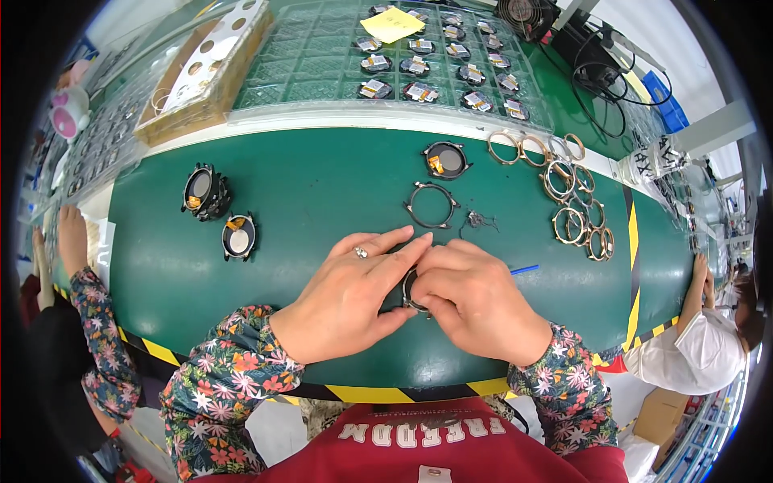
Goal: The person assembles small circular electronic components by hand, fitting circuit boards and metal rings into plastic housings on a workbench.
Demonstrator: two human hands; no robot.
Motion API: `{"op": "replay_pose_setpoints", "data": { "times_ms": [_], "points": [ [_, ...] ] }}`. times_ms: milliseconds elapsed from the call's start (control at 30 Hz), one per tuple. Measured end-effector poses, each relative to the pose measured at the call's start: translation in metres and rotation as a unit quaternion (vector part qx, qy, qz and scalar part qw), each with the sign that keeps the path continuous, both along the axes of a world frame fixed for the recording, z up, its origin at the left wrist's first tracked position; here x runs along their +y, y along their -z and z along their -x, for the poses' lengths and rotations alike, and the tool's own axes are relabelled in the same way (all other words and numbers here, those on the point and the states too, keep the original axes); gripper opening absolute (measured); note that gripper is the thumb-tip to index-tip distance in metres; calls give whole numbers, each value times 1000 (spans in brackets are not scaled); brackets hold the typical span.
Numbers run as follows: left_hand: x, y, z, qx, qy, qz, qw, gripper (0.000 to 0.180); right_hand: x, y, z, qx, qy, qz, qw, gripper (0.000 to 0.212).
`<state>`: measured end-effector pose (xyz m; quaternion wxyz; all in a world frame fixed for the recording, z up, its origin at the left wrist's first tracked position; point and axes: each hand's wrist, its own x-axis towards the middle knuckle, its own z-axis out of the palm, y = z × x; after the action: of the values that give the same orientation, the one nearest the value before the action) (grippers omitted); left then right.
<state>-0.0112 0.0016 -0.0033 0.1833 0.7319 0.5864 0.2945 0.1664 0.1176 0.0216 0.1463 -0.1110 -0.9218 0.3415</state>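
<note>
A round dark watch case (411,291) with a thin metal edge is between my hands, close to the table's front; my fingers cover most of it. My left hand (342,286), a ring on one finger, grips the case at its left side, thumb below and fingers above. On the other side, my right hand (481,296) is closed with its fingertips pressed on the case. A thin blue stick (525,270) shows beside my right hand; whether it is held or lying there I cannot tell. Just beyond my fingers lies an empty black watch ring (431,204).
A watch case with an orange flex strip (445,160) lies farther off. More cases form a stack (204,193), with one case (239,237) beside it. Several metal rings (569,182) and black scraps (480,219) lie right. A clear tray (306,68) stands behind; co-workers sit either side.
</note>
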Motion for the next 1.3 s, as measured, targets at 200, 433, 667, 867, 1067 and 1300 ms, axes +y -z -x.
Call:
{"op": "replay_pose_setpoints", "data": {
  "times_ms": [200,433,667,867,1067,1300],
  "points": [
    [3,-2,5,-22,29,5,999,85,0,4,1,31,29,-18,999,15],
    [6,-4,11,-43,40,16,998,86,-2,9,4,49,49,-31,997,15],
    [1,0,-3,-20,-35,-18,999,84,-4,10,7,82,72,-33,993,17],
    [6,-2,-4,-15,-34,-19,999,83,2,4,1,93,101,-13,990,16],
    [3,-3,-4,-21,-44,-20,999,79,28,-4,-13,80,176,38,980,15],
    [8,-1,-6,20,-30,-70,997,64,41,-2,-15,47,216,-87,971,15]
  ]
}}
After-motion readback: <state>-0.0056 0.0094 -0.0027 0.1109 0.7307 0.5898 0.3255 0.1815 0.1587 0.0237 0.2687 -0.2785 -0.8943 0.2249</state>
